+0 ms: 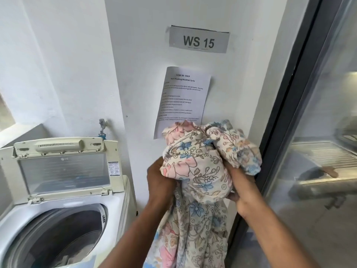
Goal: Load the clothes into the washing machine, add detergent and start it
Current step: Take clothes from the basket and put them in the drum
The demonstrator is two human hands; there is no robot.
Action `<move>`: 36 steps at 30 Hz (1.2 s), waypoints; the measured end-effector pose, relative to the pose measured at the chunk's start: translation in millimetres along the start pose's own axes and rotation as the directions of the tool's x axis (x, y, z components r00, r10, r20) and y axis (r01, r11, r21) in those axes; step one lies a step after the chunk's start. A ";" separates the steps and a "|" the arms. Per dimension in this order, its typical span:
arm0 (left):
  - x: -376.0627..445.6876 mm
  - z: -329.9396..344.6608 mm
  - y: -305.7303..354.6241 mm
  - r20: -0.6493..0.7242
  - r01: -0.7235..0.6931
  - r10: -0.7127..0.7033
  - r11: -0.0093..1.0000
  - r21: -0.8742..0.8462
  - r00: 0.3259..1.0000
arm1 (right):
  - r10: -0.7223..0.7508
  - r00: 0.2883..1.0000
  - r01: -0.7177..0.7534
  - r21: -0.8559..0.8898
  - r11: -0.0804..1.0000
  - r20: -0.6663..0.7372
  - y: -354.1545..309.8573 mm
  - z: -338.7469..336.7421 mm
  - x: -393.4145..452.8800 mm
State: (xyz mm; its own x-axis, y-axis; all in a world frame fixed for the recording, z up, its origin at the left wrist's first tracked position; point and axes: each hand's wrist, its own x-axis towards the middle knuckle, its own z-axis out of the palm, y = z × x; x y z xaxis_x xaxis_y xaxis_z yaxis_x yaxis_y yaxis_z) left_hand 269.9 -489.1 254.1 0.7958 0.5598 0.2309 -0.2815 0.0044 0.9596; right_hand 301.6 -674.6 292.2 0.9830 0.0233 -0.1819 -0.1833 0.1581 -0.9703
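A cream floral cloth [201,165] with pink and blue flowers is bunched up in front of the wall, its tail hanging down between my arms. My left hand [159,182] grips its left side and my right hand [242,192] grips its right side from below. The white top-loading washing machine [117,202] stands at the lower left with its lid [63,171] raised upright. Its drum [63,238] is open, and some pale fabric lies at the bottom. The cloth is held to the right of the machine, above the level of its rim.
A white wall pillar carries a "WS 15" sign [199,41] and a printed task sheet [183,99]. A water tap [102,126] sticks out behind the machine. A dark-framed glass sliding door [289,105] fills the right side.
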 end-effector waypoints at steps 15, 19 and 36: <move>5.3 60.7 85.0 0.170 -0.246 0.212 0.946 0.211 0.962 | -0.605 0.785 0.588 -0.464 0.662 0.132 37.3 11.4 -8.8; 0.0 67.5 87.6 0.347 -0.313 0.231 0.928 0.204 0.909 | -0.537 0.836 0.497 -0.262 0.827 -0.111 37.9 15.2 -1.9; -41.4 -6.7 -31.6 0.352 -0.255 0.034 0.755 0.604 0.935 | -0.139 0.987 0.163 0.451 0.877 -0.087 -35.7 3.1 -3.4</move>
State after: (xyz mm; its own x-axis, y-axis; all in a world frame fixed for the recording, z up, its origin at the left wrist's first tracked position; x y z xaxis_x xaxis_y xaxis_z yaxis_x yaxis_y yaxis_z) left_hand 242.3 -506.8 213.1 0.9236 0.2322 0.3049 -0.0910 -0.6400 0.7630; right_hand 304.8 -677.2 327.9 0.9947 -0.0845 -0.0585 0.0024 0.5879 -0.8089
